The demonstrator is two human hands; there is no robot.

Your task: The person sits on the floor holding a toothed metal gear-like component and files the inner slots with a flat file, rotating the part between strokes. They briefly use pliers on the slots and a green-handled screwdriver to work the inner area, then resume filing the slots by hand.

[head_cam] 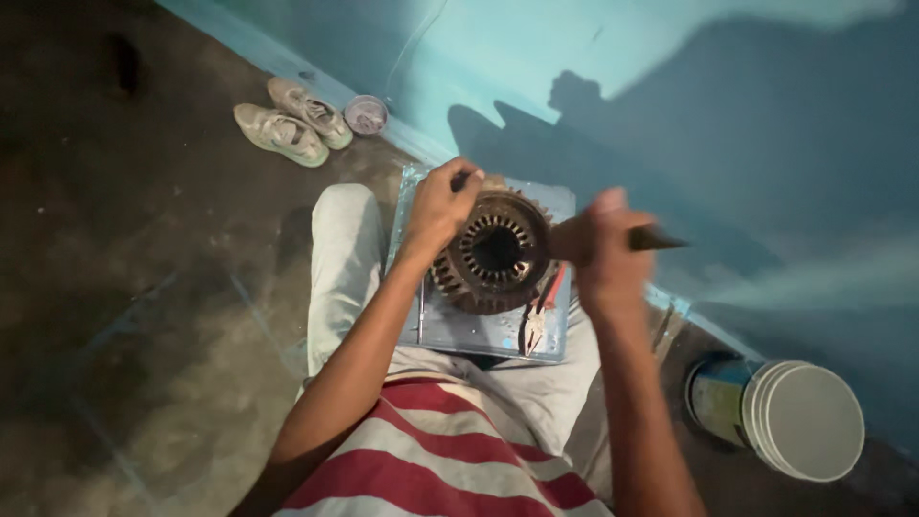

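Observation:
A round, slotted metal motor stator point(498, 254) stands on a small metal-topped stool point(479, 333) between my knees. My left hand point(440, 206) grips a thin dark tool pressed against the stator's upper left rim. My right hand point(605, 251) is closed around a dark-handled tool point(656, 239), blurred, held over the stator's right side. Red-handled pliers point(539, 316) lie on the stool just below the stator.
A pair of pale shoes point(292, 120) and a small round container point(366, 114) lie by the turquoise wall at upper left. A stack of white buckets point(802, 418) lies on its side at lower right. Dark concrete floor spreads to the left.

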